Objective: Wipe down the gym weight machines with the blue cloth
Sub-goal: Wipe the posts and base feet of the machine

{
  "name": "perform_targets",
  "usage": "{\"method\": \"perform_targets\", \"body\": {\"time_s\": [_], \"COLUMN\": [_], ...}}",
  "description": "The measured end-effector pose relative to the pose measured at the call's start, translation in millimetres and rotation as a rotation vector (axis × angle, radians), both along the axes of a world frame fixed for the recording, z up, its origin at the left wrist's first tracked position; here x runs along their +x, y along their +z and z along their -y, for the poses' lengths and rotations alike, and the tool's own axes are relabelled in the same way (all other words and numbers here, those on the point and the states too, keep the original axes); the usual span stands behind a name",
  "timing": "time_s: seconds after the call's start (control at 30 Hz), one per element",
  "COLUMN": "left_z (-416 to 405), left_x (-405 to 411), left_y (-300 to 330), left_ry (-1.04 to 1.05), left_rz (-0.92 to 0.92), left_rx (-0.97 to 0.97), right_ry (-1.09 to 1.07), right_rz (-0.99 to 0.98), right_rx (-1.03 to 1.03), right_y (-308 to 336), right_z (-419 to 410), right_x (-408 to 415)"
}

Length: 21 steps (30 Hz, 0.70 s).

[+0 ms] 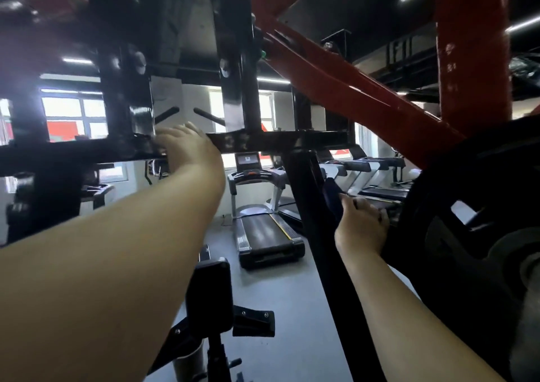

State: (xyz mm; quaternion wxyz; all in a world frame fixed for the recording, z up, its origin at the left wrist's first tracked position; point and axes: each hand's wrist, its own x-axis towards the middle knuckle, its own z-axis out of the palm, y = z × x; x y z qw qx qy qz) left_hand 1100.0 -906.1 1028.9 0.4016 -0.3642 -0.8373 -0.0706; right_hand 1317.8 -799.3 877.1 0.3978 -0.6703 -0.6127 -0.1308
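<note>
Blue cloth (333, 196) is pinched in right hand (361, 225) against black upright (309, 206), 4 o'clock; left hand (182, 145) is braced on crossbar (277, 142), grip unclear; full-length strokes advised; weight plate (467, 221) adjacent.

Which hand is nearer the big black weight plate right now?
Right. The right hand grips a dark cloth right against the weight plate edge; the left hand is far over on the black crossbar.
</note>
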Motion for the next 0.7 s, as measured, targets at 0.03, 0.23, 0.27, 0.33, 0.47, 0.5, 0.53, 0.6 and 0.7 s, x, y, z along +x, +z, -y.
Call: {"method": "perform_targets", "body": {"time_s": [0.03, 0.23, 0.27, 0.33, 0.47, 0.5, 0.53, 0.6, 0.7], "left_z": [5.3, 6.5, 7.2, 3.1, -8.5, -10.7, -12.4, -19.3, -37.3], "left_x": [6.1, 7.8, 14.0, 26.8, 59.2, 66.4, 72.8, 79.5, 81.3], "left_y": [-4.5, -42.9, -49.7, -67.0, -112.5, -123.8, -133.0, -150.8, -162.2], "left_ry": [-0.036, -0.163, -0.227, -0.423, -0.772, -0.823, -0.874, -0.929, -0.93], "left_rz": [-0.001, 0.002, -0.016, -0.064, -0.104, -0.059, -0.008, 0.067, 0.175], "left_rx": [-0.001, 0.085, 0.1, 0.123, 0.001, -0.057, -0.087, -0.135, -0.157], "right_ry": [-0.022, 0.012, 0.094, 0.223, 0.34, 0.368, 0.405, 0.45, 0.396], "right_rz": [-0.035, 0.0, 0.054, 0.174, 0.274, 0.317, 0.348, 0.333, 0.324], "right_rx": [0.052, 0.045, 0.094, 0.239, 0.428, 0.43, 0.423, 0.393, 0.451], "right_y": [-8.8, -2.4, -0.6, -11.6, -84.7, -106.2, -120.4, -120.5, -78.8], "right_z": [4.0, 5.8, 0.4, -11.2, -29.1, -29.4, -29.0, -29.1, -36.9], "right_x": [4.3, 2.5, -1.5, -7.3, 5.1, 8.8, 10.6, 7.2, -14.0]}}
